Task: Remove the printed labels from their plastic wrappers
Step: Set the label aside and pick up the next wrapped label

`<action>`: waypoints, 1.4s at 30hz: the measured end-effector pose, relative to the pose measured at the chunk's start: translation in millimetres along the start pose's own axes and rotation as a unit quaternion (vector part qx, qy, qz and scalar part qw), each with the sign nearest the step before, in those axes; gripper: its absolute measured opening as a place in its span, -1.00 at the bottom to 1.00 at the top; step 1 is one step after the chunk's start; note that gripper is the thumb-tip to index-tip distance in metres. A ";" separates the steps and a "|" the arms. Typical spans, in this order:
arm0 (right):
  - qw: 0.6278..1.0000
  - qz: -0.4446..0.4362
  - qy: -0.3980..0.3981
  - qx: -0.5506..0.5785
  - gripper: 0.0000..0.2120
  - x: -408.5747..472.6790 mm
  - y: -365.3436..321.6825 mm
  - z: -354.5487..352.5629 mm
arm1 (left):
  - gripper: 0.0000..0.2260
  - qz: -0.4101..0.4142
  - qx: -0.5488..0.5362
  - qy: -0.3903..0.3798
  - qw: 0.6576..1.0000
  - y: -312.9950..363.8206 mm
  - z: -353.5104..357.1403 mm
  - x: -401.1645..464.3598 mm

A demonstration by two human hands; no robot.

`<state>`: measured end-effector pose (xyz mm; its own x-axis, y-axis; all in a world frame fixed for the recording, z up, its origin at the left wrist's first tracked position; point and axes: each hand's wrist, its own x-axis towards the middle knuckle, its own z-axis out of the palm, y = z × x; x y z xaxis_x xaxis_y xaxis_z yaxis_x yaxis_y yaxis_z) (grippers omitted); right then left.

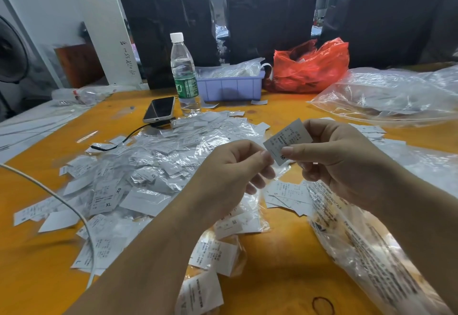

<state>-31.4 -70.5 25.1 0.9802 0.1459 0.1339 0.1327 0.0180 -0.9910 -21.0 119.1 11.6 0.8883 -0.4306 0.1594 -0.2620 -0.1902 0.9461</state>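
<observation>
— How far along?
— Most remains: a wrapped pile (158, 166) covers the tabletop's left half. Left hand (230, 178) pinches the label (287, 141) near the middle; right hand (342, 161) pinches it too. Few bare labels (287, 195) lie beneath.

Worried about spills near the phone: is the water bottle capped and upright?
Yes. The water bottle stands upright with its white cap on, beside the phone.

A small white label (287, 141) printed with black text and an "M", held tilted above a heap of clear-wrapped labels (148, 166). Loose bare labels (288, 197) lie below it.
</observation>
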 end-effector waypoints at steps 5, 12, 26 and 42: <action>1.000 -0.009 -0.004 -0.026 -0.86 0.5 -1.0 -3.2 | -0.86 0.003 -0.014 -0.007 1.000 0.3 -0.9 0.4; 0.998 -0.002 -0.043 -0.042 -0.82 -0.8 -3.2 -3.6 | -0.85 -0.001 -0.022 -0.010 1.000 0.8 -0.7 0.3; 0.995 -0.011 -0.079 -0.057 -0.88 -1.3 -3.1 -5.8 | -0.68 -0.002 0.002 -0.039 0.999 0.5 -1.3 0.1; 0.980 -0.118 -0.030 -0.155 -0.95 0.2 -10.8 -18.5 | -0.81 -0.005 -0.030 -0.034 0.999 2.4 -2.4 -2.1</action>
<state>-29.9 -88.9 35.9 0.9074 0.2318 0.3507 0.4029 -0.2417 -0.8828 -22.6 121.6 14.2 0.8625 -0.4883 0.1329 -0.2288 -0.1420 0.9631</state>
